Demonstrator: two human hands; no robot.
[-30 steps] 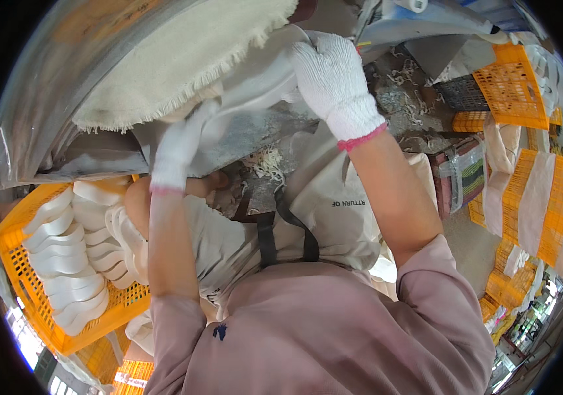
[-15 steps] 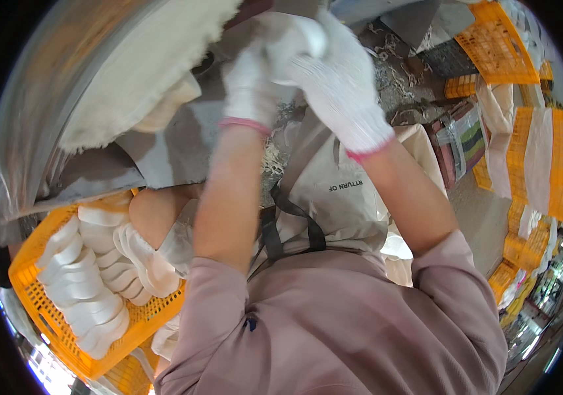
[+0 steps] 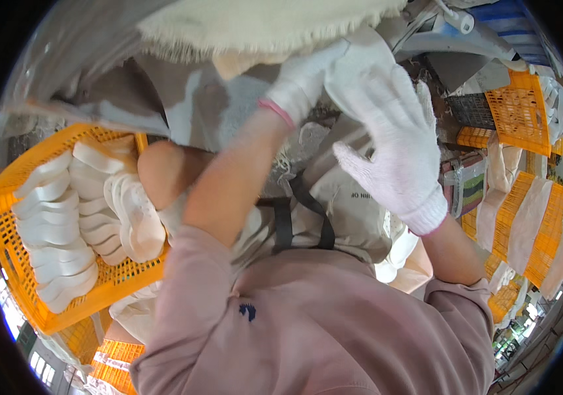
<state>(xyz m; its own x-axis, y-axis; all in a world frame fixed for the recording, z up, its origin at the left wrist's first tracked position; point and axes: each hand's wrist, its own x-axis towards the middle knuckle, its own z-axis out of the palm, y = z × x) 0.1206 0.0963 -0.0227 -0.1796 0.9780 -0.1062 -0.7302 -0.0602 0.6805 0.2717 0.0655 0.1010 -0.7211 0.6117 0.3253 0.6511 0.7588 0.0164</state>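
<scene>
My left hand (image 3: pixel 307 82), in a white knit glove with a pink cuff, holds a white shoe sole (image 3: pixel 355 62) by its left edge. Part of the sole is hidden behind my right hand (image 3: pixel 396 141), gloved the same way. The right fingers are stretched out with the thumb apart; they reach over the sole's near side, and whether they touch it I cannot tell. Just beyond the sole hangs a thick cream cloth (image 3: pixel 261 26) with a frayed edge.
At the left stands an orange crate (image 3: pixel 44 316) with rows of white soles (image 3: pixel 61 240). A cream bag or apron (image 3: pixel 354 227) with black straps covers my lap. Orange crates (image 3: pixel 515 105) and striped orange-white stacks (image 3: pixel 515 217) stand at the right.
My hands were close together around a white piece; now my right hand has drawn back and opened out. My left hand has moved right with the sole, and the whole view has shifted.
</scene>
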